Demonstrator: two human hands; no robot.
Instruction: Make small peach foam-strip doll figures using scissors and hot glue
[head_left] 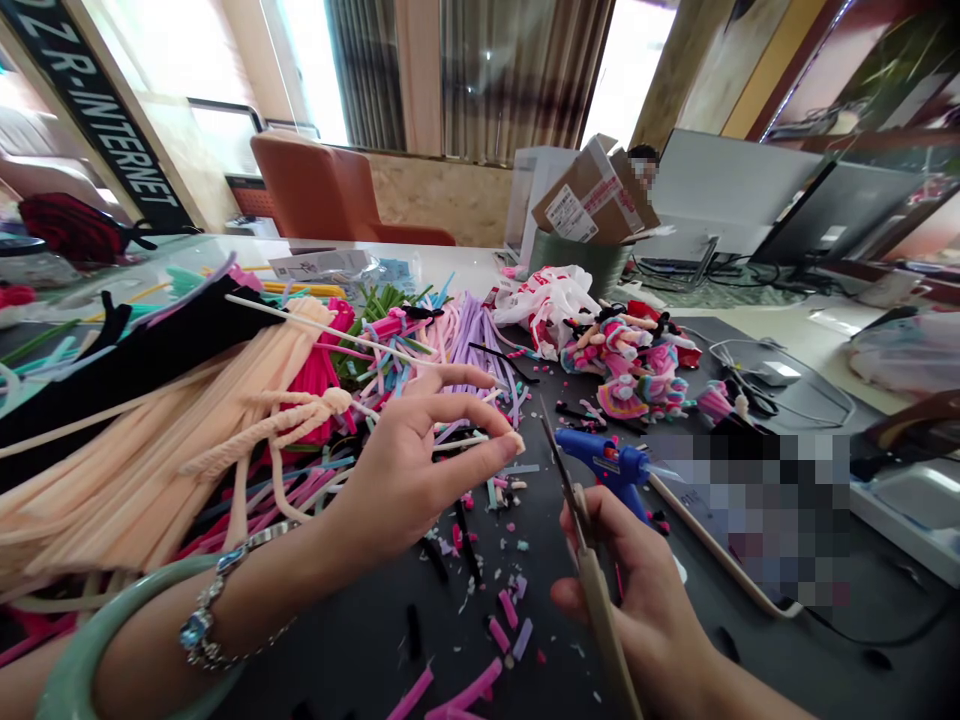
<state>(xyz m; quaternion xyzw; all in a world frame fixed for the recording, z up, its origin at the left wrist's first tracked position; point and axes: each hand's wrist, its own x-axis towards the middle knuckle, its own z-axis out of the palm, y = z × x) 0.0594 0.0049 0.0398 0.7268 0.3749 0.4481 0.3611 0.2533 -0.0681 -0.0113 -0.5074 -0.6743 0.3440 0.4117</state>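
Note:
My left hand [420, 460] is raised over the dark work mat, thumb and forefinger pinched on a small cream bit of pipe cleaner [517, 443]. A long pale stem [322, 327] runs up to behind its raised fingers; whether they touch it I cannot tell. In my right hand [637, 570] is a pair of scissors [579, 510], blades pointing up and away, close to the left fingertips but apart from them. Just behind the scissors lies a blue glue gun [604, 457]. Left of my left hand, a twisted peach pipe-cleaner piece [270, 425] rests on a thick peach bundle [165, 450].
Colourful cut scraps [499, 635] litter the mat [525, 600]. Purple pipe cleaners [472, 335] and finished-looking fuzzy figures [637, 365] lie farther back, near a white plastic bag [551, 300]. A phone-like slab [720, 540], partly blurred, is at right. Behind stand a cardboard box [592, 195] and monitors [735, 190].

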